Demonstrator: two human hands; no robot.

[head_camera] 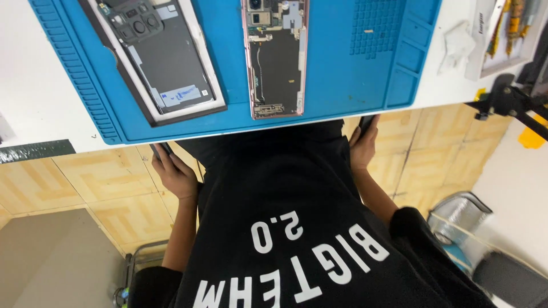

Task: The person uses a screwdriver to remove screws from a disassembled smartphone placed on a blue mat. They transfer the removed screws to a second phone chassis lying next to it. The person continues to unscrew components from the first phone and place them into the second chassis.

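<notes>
White desk [34,97] carries a blue mat [337,74] at 12 o'clock, where the opened phone [277,63] and the back cover [165,57] lie untouched. We judge this a pause. Our left hand [178,178] at 9 o'clock closes its fingers on a dark object [160,150], and our right hand [364,145] at 3 o'clock closes on a dark piece [366,121]. Next, we think, both hands must come up to the phone.

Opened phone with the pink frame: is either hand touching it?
No: the opened phone lies alone on the blue mat, while both hands are below the table edge.
</notes>
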